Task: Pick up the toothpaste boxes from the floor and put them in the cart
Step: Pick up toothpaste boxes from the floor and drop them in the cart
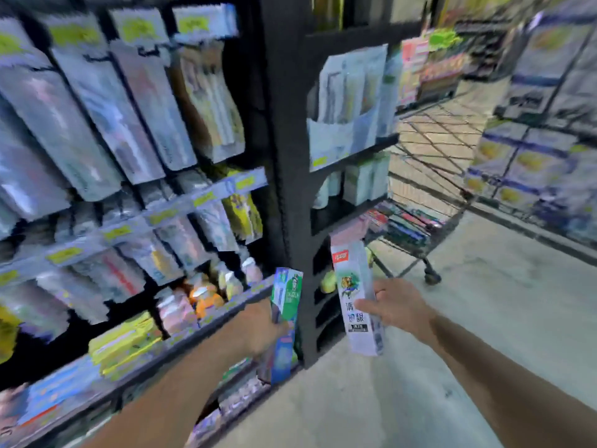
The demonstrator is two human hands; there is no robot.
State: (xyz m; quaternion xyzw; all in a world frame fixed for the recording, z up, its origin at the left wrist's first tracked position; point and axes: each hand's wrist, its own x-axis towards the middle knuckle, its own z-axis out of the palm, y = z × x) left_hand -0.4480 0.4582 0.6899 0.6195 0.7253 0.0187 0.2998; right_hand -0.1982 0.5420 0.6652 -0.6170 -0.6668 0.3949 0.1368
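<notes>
Two toothpaste boxes are already off the floor, one in each hand, so the step in hand looks like the carry to the cart (429,202). The left hand (261,331) has its grip curled round the green-and-blue box (286,300), held upright in front of the shelf edge. The right hand (399,307) pinches the white box (357,295) at mid-length, thumb across its printed face, the box standing tall and slightly tilted. To do this well, I would swing both arms right and forward past the dark shelf post (287,156), keeping the boxes clear of it, then lower them over the wire basket's rim (other packs already lie in its bottom) before loosening either grip. The white box carries a red label on top, a tiger picture and large characters; the frame is blurred, so finer print cannot be read.
</notes>
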